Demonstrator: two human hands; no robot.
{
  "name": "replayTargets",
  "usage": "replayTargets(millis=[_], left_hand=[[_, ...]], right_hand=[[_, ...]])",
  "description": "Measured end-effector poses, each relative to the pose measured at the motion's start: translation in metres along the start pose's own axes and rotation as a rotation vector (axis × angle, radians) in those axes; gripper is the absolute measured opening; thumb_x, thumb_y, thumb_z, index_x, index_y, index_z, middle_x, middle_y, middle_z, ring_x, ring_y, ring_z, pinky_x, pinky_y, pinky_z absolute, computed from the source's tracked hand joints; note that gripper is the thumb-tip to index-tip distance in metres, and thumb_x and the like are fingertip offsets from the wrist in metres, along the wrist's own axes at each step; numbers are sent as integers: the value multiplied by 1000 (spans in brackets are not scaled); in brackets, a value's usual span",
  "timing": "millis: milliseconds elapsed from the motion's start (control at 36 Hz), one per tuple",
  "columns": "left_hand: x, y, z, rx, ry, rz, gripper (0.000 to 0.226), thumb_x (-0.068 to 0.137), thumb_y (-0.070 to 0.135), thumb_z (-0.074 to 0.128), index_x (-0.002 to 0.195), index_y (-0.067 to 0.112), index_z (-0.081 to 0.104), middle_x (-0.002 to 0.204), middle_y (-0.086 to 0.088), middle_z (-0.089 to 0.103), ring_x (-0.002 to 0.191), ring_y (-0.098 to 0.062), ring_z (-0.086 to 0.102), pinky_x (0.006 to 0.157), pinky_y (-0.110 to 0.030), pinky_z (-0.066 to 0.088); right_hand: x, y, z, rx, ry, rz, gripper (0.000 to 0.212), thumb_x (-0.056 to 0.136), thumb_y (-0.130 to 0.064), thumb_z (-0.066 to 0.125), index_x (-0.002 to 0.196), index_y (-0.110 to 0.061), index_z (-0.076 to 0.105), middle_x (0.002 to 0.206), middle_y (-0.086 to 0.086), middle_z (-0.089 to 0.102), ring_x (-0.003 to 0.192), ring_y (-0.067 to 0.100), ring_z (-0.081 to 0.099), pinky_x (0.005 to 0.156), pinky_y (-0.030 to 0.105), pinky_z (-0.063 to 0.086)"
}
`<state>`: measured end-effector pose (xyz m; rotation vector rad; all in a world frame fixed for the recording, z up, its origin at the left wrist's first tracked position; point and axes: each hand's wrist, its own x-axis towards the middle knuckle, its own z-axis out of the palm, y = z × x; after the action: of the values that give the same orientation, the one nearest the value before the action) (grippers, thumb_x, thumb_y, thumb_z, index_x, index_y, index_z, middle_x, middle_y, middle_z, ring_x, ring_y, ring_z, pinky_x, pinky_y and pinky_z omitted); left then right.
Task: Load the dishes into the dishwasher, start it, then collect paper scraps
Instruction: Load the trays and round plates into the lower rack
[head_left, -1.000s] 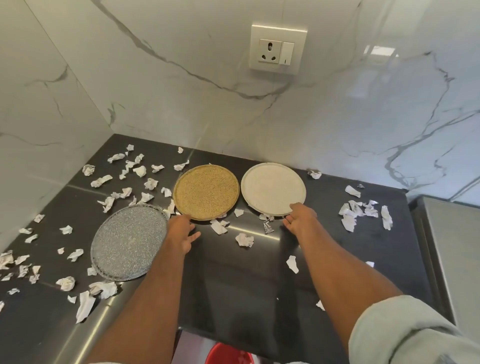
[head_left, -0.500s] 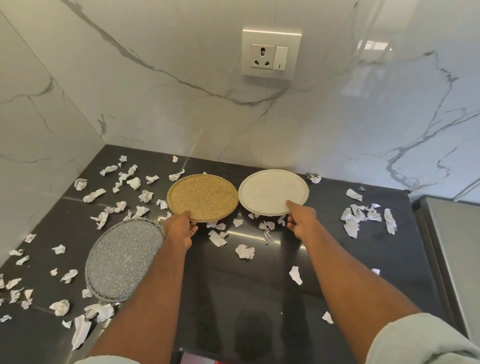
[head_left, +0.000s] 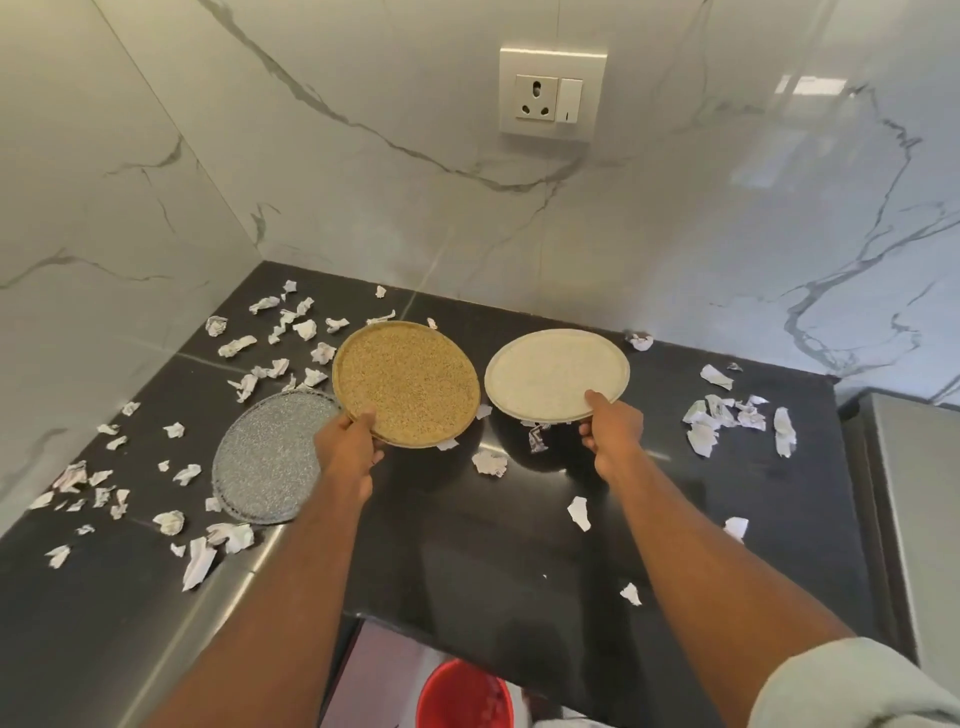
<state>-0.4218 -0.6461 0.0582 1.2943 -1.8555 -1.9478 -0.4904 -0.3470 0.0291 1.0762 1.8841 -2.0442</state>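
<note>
Now lifted off the glossy black stone countertop (head_left: 519, 545), both plates, where half a second ago both lay flat with fingers only at their near edges. Pinched at its near-left rim by the left hand (head_left: 345, 447), thumb on top and fingers curled beneath: the round mustard-yellow speckled plate (head_left: 408, 382), tilted with its far edge raised, face turned up and toward the camera, seen as an oval whose long axis runs from upper left to lower right. Overlaps the far-right rim of the round grey speckled plate (head_left: 267, 460), left flat on the counter. Gripped the same way at its near-right rim by the right hand (head_left: 610, 431), thumb pressed on the upper face: the round cream-white plate (head_left: 556, 374), raised clear of the counter and nearly level, long axis across the view, a dark shadow beneath it. Both forearms stretched forward and roughly parallel, a pale rolled sleeve (head_left: 852, 686) at the right elbow. Scattered all around on the counter, crumpled white paper scraps (head_left: 727, 415), thickest at the left and at the right. Lower down, past the counter's near edge, a red plastic bucket (head_left: 465, 693).
</note>
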Motion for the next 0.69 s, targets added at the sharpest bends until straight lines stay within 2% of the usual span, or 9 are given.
replayTargets(millis=[56, 167, 306, 444, 528, 639, 694], left_hand=[[-12, -5, -9, 20, 13, 17, 8, 98, 19, 64, 103, 14, 68, 93, -4, 69, 78, -16, 63, 70, -33, 53], [-34, -18, -29, 43, 17, 29, 4, 98, 18, 63, 98, 16, 66, 92, -3, 68, 78, -15, 61, 71, -32, 52], [-61, -33, -52, 41, -8, 50, 7, 98, 15, 61, 104, 14, 65, 92, -4, 66, 76, -15, 60, 70, -32, 51], [-98, -54, -77, 43, -83, 66, 7, 99, 15, 60, 105, 16, 64, 90, -2, 64, 78, -14, 59, 74, -33, 51], [-122, -72, -97, 69, -131, 81, 7, 100, 16, 60, 106, 15, 64, 93, -4, 65, 82, -17, 61, 78, -36, 53], [-149, -101, -126, 106, -182, 127, 9, 99, 17, 61, 91, 14, 65, 88, -7, 66, 76, -19, 60, 65, -33, 51], [-166, -115, -138, 114, -216, 131, 12, 97, 16, 63, 85, 15, 66, 85, -11, 63, 72, -22, 56, 61, -33, 47]], right_hand=[[-9, 5, -4, -20, -4, -37, 11, 96, -24, 64, 87, -18, 60, 76, 7, 61, 58, 13, 52, 49, 25, 43], [-31, 18, -19, -80, -8, -102, 17, 95, -26, 64, 100, -11, 65, 82, 8, 64, 62, 16, 54, 54, 28, 47], [-70, 34, -50, -154, 28, -212, 17, 96, -30, 63, 103, -14, 65, 91, 4, 67, 69, 19, 60, 54, 26, 47], [-116, 57, -88, -186, 105, -278, 24, 95, -31, 62, 94, -8, 67, 81, 7, 66, 60, 18, 59, 49, 23, 42], [-150, 80, -111, -161, 153, -304, 24, 96, -31, 62, 92, -7, 66, 80, 4, 63, 66, 17, 58, 48, 20, 41], [-194, 118, -138, -140, 232, -370, 24, 96, -30, 62, 86, -8, 63, 82, 3, 62, 74, 15, 57, 52, 19, 42], [-215, 140, -153, -142, 248, -402, 26, 96, -33, 63, 86, -9, 64, 83, 3, 64, 77, 14, 60, 58, 22, 49]])
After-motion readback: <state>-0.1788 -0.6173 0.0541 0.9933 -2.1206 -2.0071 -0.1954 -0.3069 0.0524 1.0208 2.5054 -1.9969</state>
